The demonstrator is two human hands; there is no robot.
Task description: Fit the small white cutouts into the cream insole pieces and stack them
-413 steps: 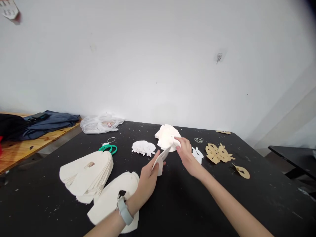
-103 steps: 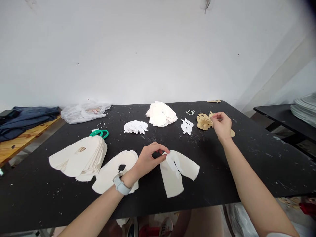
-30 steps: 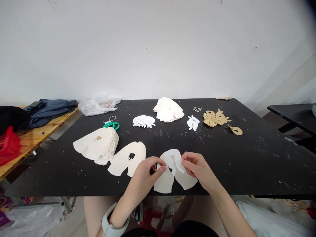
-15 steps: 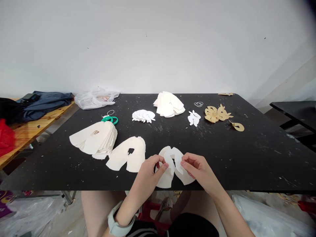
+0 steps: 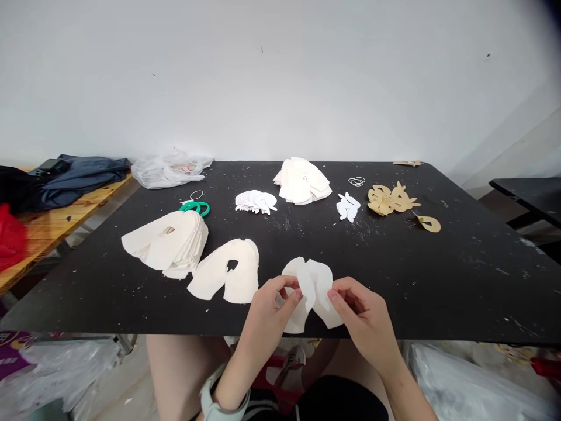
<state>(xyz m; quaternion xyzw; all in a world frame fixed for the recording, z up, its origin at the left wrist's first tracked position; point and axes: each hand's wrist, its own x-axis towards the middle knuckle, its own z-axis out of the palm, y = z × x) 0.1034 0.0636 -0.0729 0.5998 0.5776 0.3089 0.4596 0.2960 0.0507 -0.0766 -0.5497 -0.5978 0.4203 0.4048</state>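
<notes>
While a white cutout (image 5: 308, 285) is finger-pinched by left hand (image 5: 277, 305) and right hand (image 5: 364, 309), red-marked contents (image 5: 186, 169) are held in a plastic bag (image 5: 152, 173).

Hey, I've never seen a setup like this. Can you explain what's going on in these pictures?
Sure. There's no machine here: these are a person's own bare left hand and right hand. The view comes from one camera worn on the head, looking forward and down.

On the black table are a cream stack at left with a single-looking cream shape beside it, a white pile, a pale pile at the back, and a brown pile at right.

Between the fingertips of both hands is a white cutout, over a larger pale cutout near the table's front edge.
</notes>
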